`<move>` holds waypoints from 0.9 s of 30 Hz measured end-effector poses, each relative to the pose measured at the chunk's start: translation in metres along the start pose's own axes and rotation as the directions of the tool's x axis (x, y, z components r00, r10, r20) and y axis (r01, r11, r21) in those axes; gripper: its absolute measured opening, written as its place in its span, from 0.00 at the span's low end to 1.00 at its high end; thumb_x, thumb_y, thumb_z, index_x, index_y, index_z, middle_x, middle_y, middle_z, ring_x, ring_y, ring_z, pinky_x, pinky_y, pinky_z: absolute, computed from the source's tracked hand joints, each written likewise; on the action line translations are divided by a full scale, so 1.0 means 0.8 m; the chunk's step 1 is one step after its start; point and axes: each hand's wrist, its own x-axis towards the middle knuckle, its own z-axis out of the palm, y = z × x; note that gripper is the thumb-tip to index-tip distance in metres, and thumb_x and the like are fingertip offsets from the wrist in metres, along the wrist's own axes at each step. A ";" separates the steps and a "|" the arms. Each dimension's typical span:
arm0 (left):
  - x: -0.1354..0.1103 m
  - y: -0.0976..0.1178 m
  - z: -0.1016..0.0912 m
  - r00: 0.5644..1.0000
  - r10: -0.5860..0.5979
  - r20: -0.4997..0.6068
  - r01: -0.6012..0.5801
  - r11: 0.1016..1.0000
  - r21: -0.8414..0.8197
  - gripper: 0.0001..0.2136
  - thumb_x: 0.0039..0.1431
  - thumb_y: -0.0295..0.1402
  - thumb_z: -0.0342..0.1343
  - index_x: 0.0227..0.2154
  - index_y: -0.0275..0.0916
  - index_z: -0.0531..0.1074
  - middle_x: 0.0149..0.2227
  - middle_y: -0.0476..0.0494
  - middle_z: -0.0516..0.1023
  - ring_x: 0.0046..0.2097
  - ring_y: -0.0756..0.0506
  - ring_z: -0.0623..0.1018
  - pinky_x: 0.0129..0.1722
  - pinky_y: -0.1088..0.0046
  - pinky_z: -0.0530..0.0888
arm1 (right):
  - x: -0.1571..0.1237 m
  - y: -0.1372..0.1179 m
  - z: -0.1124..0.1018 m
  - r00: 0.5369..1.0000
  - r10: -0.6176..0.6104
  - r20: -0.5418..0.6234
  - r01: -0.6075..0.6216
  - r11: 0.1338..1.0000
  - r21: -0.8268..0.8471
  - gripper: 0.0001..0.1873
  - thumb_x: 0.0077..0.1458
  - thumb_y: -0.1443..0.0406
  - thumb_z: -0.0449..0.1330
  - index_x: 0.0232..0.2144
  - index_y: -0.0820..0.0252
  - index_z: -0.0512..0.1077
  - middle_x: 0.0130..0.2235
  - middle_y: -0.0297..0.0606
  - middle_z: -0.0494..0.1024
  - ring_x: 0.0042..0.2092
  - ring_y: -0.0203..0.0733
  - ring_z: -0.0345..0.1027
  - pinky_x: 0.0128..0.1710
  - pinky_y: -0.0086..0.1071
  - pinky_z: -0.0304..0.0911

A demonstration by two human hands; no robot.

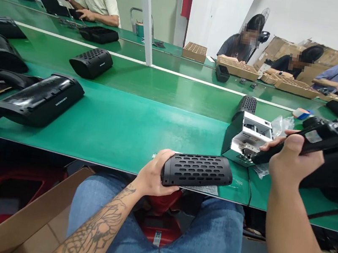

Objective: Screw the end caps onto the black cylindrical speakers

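**Slotted black housing (197, 171) in your left hand (152, 173), black handheld tool (319, 137) in your right hand (294, 159)**

Take 12 o'clock as straight ahead of you. The slotted black housing is between 12 and 1 o'clock, above the near edge of the green bench (142, 133), its perforated face up. Your left hand grips its left end, thumb on the upper side and fingers below. Whether the bench bears any of its weight, you cannot tell from here.

Your right hand, at 2 o'clock, is closed around the black handheld tool. The tool's front end is at the face of a white-and-black boxy machine (251, 135) at 1 o'clock; whether they touch is unclear. A clear plastic bag (281, 126) is just beside that machine, and a perforated black housing (248, 103) stands behind it.

At 10 o'clock lies a black housing with a glossy cover (41, 95), white lettering on its side. Another slotted housing (92, 62) is farther off at 11 o'clock. A white post (147, 20) rises near 12 o'clock, and a divided cardboard tray (237, 68) is well off at 1 o'clock, in front of a seated co-worker (238, 45). At 9 o'clock, below the bench, is a cardboard box (34, 208).
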 end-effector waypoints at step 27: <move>-0.002 -0.005 0.015 0.998 -0.007 -0.057 0.006 1.000 -0.007 0.55 0.56 0.52 0.79 0.80 0.44 0.57 0.70 0.28 0.75 0.69 0.24 0.81 0.67 0.37 0.84 | -0.165 -0.116 0.138 0.646 -0.049 0.762 -0.555 0.655 0.513 0.18 0.69 0.49 0.77 0.48 0.53 0.82 0.30 0.33 0.82 0.24 0.43 0.75 0.26 0.38 0.76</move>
